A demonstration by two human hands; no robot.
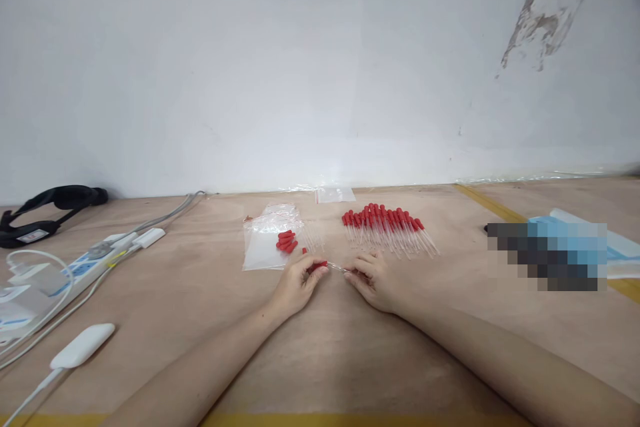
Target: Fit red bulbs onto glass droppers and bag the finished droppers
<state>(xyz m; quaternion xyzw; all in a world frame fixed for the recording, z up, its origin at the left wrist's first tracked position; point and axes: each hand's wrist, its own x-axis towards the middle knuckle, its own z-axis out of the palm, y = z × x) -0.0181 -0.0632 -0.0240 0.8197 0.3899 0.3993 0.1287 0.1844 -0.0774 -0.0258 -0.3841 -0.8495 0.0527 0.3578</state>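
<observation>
Both forearms come in bare from the lower edge, angled toward each other, wrists low over the table (330, 354), hands meeting near its middle.

Left hand (296, 284): palm turned inward, fingers curled, thumb and forefinger pressed together on the red rubber bulb (320, 265) at one end of a dropper. Right hand (373, 280): knuckles up, fingers bunched, tips pinched on the clear tube (338, 268) at the dropper's other end. The dropper spans the short gap between the hands, lying nearly level just above the table. Whether bulb and tube are fully joined is too small to tell.

Materials: table is a matt tan board, smooth, with a yellow strip along the near edge and another running back on the right. Bulbs are small, soft-looking, bright red, rounded cylinders. Tubes are thin, transparent, tapering, hard to see against the board.

Just beyond the right hand: a row of finished droppers (387, 228), red bulbs toward the wall, clear tips fanning toward the person, packed side by side. Just beyond the left hand: a clear plastic bag (263, 247) lying flat, glossy and wrinkled, with a small cluster of loose red bulbs (287, 241) on it. A thin scatter of bare tubes (315, 235) lies beside the bag. A smaller clear bag (335, 194) sits at the foot of the white wall.

Far left: a white power strip (75, 274) with cables, a white oblong device (83, 345) on a cord, a black strap (47, 210). Right: a blurred blue patch
</observation>
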